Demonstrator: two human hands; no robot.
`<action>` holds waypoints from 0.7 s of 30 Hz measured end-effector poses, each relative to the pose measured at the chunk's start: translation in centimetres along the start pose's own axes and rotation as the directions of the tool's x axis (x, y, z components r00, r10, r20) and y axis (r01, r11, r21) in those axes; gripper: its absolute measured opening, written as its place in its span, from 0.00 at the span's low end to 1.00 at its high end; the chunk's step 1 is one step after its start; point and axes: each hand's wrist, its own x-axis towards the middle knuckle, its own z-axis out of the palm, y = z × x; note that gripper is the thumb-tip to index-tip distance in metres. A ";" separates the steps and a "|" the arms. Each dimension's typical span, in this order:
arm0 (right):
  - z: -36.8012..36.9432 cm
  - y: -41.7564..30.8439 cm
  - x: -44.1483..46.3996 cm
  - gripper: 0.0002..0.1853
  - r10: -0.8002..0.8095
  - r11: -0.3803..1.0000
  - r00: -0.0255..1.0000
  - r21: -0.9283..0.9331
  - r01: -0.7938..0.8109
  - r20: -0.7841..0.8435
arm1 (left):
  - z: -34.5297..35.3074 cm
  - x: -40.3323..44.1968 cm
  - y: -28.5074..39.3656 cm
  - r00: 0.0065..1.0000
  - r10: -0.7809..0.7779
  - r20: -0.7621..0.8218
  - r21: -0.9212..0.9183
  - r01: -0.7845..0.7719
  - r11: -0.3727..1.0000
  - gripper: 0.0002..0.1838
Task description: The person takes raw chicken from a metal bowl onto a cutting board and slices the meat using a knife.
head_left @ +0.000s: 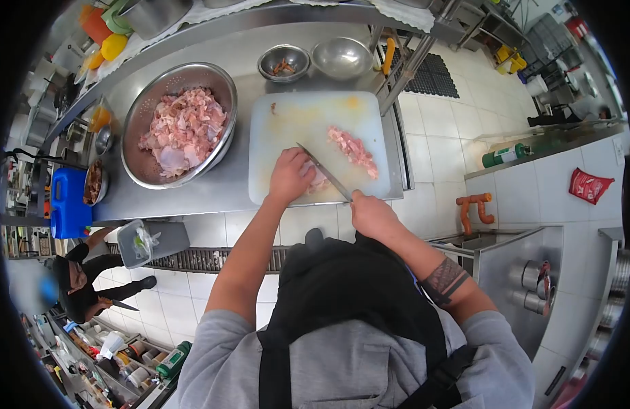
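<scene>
My right hand (374,213) is wrapped round the handle of a kitchen knife (326,173). The blade slants up and left across a white cutting board (281,112), its tip near my left fingers. My left hand (292,176) is curled with its fingertips down on a piece of raw chicken (319,180), holding it against the board's near side. The blade is over or against this piece; I cannot tell whether it is cutting in. A row of chopped raw chicken (354,151) lies on the right of the board.
A large steel colander (132,146) with raw chicken stands left of the board. Behind are two steel bowls (283,63) (342,58), one holding brownish scraps. A blue jug (69,203) and grey bin (166,243) are at left. Another person (90,276) holds a knife at lower left.
</scene>
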 end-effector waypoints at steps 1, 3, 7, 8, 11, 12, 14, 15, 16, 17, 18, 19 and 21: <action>-0.5 -0.1 -0.5 0.10 0.002 1.000 1.000 0.007 -0.002 0.015 | 0.2 -0.1 -0.2 1.000 0.023 0.021 0.013 -0.024 1.000 0.16; -0.5 -0.1 -0.8 0.10 0.012 1.000 0.999 0.014 -0.013 0.038 | 0.4 -0.5 -0.1 1.000 0.008 0.024 0.002 -0.008 1.000 0.16; 0.7 -0.4 1.0 0.11 -0.012 0.999 1.000 0.036 0.012 -0.010 | 0.4 -0.3 -0.1 0.999 0.007 0.041 -0.025 -0.006 1.000 0.16; 0.9 -1.0 2.4 0.11 -0.036 0.998 0.998 0.051 0.038 -0.047 | 0.3 -0.2 -0.3 0.999 0.007 0.044 -0.025 -0.006 1.000 0.16; 1.4 -2.5 7.6 0.12 -0.137 0.989 0.984 0.037 0.142 -0.110 | 0.3 -0.1 -0.5 0.998 0.034 0.047 -0.016 -0.033 0.999 0.16; 1.4 -3.1 9.2 0.11 -0.135 0.990 0.985 0.035 0.140 -0.107 | 0.3 -0.2 -0.4 0.998 0.028 0.051 -0.015 -0.027 1.000 0.17; 1.7 -3.2 10.3 0.11 -0.138 0.990 0.985 0.026 0.141 -0.108 | 0.1 0.1 -0.4 0.999 0.023 0.046 -0.013 -0.022 1.000 0.17; 1.8 -3.0 10.0 0.11 -0.146 0.988 0.982 0.031 0.151 -0.123 | 0.2 0.0 -0.4 0.999 0.025 0.031 -0.009 -0.024 1.000 0.17; 2.0 -2.6 9.6 0.12 -0.156 0.986 0.978 0.034 0.162 -0.136 | 0.2 -0.2 -0.4 1.000 0.024 0.016 -0.005 -0.024 1.000 0.17; 2.1 -1.8 8.5 0.12 -0.139 0.990 0.986 0.013 0.140 -0.095 | 0.2 -0.4 -0.4 1.000 0.018 0.008 -0.006 -0.018 1.000 0.17; 1.7 -1.0 6.6 0.12 -0.119 0.993 0.991 -0.009 0.118 -0.059 | 0.3 -0.4 -0.5 1.000 0.008 -0.017 0.001 -0.008 1.000 0.16; 1.5 0.0 4.5 0.13 -0.090 0.996 0.995 -0.005 0.090 -0.036 | 0.4 -0.3 -0.5 0.999 0.000 -0.043 0.005 0.000 1.000 0.16; 1.2 2.0 0.3 0.13 -0.014 0.999 0.999 -0.030 0.015 0.034 | 0.7 -0.5 -0.8 0.998 0.000 -0.056 0.003 0.000 1.000 0.16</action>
